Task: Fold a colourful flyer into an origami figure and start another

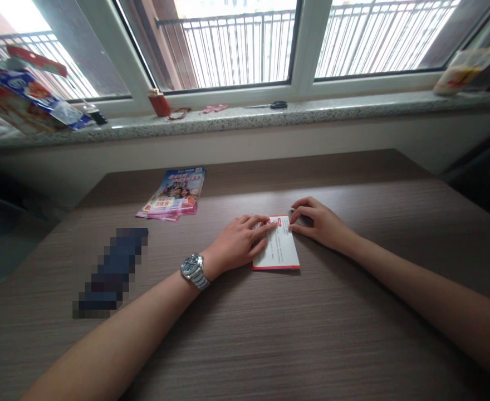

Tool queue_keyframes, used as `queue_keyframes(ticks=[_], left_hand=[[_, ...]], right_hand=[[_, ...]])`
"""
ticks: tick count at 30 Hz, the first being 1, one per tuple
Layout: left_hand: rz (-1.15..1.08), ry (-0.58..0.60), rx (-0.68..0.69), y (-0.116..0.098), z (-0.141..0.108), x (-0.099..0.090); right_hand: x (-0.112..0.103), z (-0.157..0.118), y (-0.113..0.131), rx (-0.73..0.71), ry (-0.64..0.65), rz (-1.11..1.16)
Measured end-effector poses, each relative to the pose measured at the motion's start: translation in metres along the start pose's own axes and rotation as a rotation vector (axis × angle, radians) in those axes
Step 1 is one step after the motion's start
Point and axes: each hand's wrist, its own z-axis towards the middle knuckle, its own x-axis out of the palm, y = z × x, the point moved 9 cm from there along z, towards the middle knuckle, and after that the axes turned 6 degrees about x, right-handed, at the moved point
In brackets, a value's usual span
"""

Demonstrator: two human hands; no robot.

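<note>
A small white paper with red edges and printed text point(282, 250) lies on the brown wooden table point(245, 334). My left hand point(243, 240), with a silver watch point(194, 269) on its wrist, rests palm down over the paper's left part, fingers spread across its upper area. My right hand point(318, 223) is at the paper's upper right edge, its thumb and index finger bent toward the corner. A narrow gap shows between those fingertips, and I cannot make out anything held there.
A stack of colourful flyers point(176, 192) lies at the table's back left, with a pixelated dark object point(113, 273) nearer me. On the stone windowsill point(328, 111) are a red lighter-like item point(158, 103), pink pieces point(215, 108), scissors point(277, 104) and bags point(32, 100).
</note>
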Motion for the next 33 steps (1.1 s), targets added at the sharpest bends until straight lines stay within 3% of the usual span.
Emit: queue_keyframes(ticks=[33], left_hand=[[0.015, 0.006, -0.008, 0.002, -0.001, 0.003]], right_hand=[[0.002, -0.056, 0.034, -0.008, 0.07, -0.053]])
